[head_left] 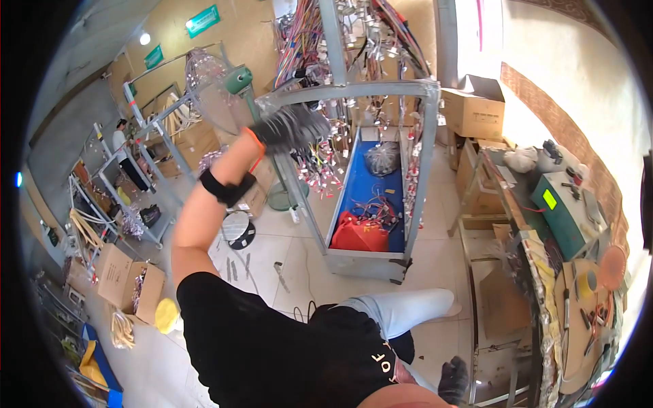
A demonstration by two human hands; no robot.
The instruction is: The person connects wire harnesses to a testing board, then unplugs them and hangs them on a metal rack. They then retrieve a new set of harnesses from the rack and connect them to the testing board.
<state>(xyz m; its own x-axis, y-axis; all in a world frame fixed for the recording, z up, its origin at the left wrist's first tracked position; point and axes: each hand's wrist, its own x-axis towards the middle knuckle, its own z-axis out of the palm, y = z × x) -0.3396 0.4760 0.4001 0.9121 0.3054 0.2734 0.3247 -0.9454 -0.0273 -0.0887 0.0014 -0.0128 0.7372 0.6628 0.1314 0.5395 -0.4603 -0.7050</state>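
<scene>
Overhead, gloved left hand (pixel 289 128) gripping metal rack frame (pixel 354 90), gloved right hand (pixel 454 381) low, grip unclear

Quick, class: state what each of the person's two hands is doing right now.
Left hand: grey-gloved, raised to the grey metal rack frame; grip cannot be told, blurred.
Right hand: dark-gloved, low at the picture's edge, seemingly empty; open or closed cannot be told.

Pale tiled floor (pixel 299 265), tan walls (pixel 170 41), cardboard boxes (pixel 476 112)

Grey knit glove (pixel 291 128), matt metal rack (pixel 371 92), glossy tiled floor (pixel 299 238), cardboard boxes (pixel 474 109).
</scene>
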